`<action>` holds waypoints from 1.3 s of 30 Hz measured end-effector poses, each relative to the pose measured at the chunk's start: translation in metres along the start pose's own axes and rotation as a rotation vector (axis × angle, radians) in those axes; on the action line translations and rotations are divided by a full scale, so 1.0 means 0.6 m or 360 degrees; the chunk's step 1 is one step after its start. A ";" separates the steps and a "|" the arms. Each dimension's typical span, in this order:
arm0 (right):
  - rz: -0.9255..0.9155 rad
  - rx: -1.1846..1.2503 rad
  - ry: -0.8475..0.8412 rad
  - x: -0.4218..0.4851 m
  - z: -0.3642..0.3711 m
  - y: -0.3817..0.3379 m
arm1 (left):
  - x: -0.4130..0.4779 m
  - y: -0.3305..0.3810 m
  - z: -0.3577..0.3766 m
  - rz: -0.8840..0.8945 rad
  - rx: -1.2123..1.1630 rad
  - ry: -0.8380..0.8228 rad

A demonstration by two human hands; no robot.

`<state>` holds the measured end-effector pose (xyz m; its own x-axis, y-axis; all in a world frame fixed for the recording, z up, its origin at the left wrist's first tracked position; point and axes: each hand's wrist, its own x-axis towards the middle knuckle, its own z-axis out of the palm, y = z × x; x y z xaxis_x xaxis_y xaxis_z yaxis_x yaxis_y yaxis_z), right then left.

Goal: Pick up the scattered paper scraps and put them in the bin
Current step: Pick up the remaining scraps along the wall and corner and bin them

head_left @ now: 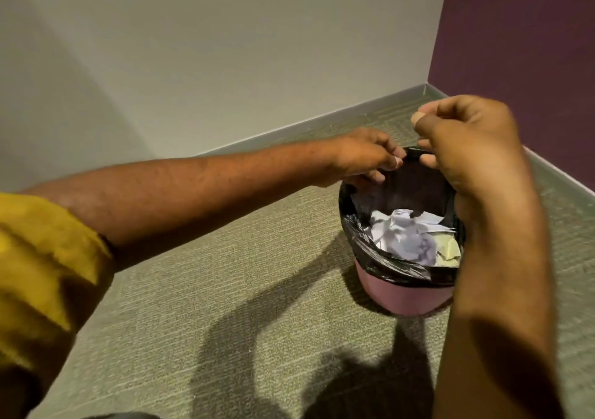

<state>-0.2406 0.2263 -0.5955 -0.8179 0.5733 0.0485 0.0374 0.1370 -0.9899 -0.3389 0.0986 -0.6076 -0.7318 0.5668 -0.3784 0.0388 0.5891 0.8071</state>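
Pink plastic shows only on the lower wall of the bin point(405, 296), which stands on the carpet floor point(225, 289) near the far right corner of the room. A black liner point(370, 254) is folded over its rim. Crumpled white paper scraps point(402, 235) lie inside it, with a pale yellow piece point(447, 251) at their right. No scrap shows on the visible carpet, so the collecting looks close to done. The left hand point(363, 157) reaches in from the left and curls its fingers over the liner at the far left of the rim, pinching the plastic, probably to keep the mouth open or tidy the fold. The right hand point(463, 141) hovers over the far right of the rim, fingers bent and thumb pressed to forefinger; whether it pinches the liner, a scrap or nothing I cannot tell. A yellow sleeve point(38, 257) fills the near left. No brand, label or writing can be read anywhere.
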 end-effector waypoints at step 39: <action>-0.0275 -0.0606 -0.1205 -0.188 0.585 0.117 | -0.210 -0.773 -0.338 -0.0526 -0.0718 0.1407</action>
<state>-0.3469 -0.1121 -0.7174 -0.9871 -0.1543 -0.0416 -0.0438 0.5117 -0.8581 -0.4028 -0.3626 -0.8422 -0.9036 -0.3140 -0.2915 -0.3783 0.2651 0.8869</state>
